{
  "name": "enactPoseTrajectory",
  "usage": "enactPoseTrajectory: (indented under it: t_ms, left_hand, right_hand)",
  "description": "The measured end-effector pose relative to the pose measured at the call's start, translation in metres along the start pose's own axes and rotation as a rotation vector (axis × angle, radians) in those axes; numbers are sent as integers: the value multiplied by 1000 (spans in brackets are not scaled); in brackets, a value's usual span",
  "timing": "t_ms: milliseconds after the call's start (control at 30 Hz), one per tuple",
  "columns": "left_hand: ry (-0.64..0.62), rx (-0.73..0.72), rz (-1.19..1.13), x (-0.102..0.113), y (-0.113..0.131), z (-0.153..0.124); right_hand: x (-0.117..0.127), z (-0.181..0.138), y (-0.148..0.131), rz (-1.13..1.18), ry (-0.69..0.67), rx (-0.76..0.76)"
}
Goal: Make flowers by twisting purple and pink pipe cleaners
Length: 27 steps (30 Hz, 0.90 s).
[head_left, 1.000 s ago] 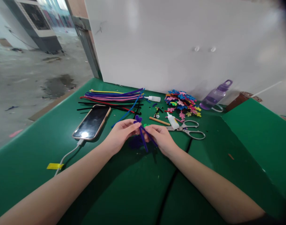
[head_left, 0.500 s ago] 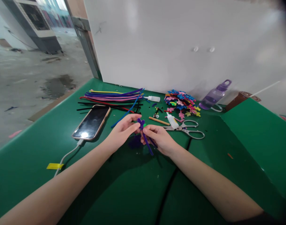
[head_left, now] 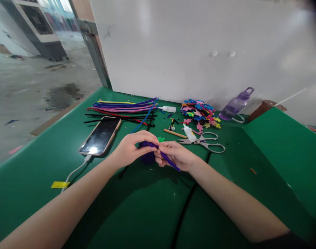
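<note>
Both of my hands meet over the middle of the green table (head_left: 147,207). My left hand (head_left: 130,149) pinches the looped end of a purple pipe cleaner (head_left: 161,155). My right hand (head_left: 177,155) is closed round the same pipe cleaner, whose free end sticks out below the fingers. A dark purple fuzzy piece (head_left: 148,158) lies under the hands, and a small green flower shape (head_left: 161,139) sits just behind them.
A phone (head_left: 101,135) on a white cable lies to the left. Behind are a bundle of coloured pipe cleaners (head_left: 124,106), two small glue bottles (head_left: 190,133), scissors (head_left: 208,143), a wooden stick (head_left: 175,133), a heap of coloured flower shapes (head_left: 200,114) and a purple bottle (head_left: 237,104). A raised green ledge (head_left: 284,152) stands right.
The purple pipe cleaner has been turned from upright to nearly flat between the hands. Its looped end now lies in my left fingers, and both hands have drawn slightly closer together.
</note>
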State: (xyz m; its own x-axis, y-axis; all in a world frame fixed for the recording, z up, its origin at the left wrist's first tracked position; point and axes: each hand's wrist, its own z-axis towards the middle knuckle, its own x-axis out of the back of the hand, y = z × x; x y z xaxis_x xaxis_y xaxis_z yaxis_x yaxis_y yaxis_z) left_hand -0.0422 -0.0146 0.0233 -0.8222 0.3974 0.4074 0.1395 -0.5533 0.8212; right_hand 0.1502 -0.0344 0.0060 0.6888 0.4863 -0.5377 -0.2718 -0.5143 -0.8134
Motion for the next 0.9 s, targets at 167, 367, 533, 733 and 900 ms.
enactPoseTrajectory:
  t_ms: [167, 367, 533, 733, 900]
  left_hand:
    - [42, 116, 1, -2, -2, -1]
    - [51, 318, -42, -6, -5, 0]
    - [29, 388, 83, -4, -7, 1]
    - [16, 511, -23, -3, -7, 2]
    - [52, 620, -263, -5, -10, 0]
  right_hand:
    - [1, 1, 0, -39, 2, 23]
    - [1, 2, -2, -261, 72, 95]
    - [-2, 1, -7, -666, 168, 191]
    - [-5, -2, -6, -1630, 338, 572]
    - [-8, -2, 1, -2049, 319, 765]
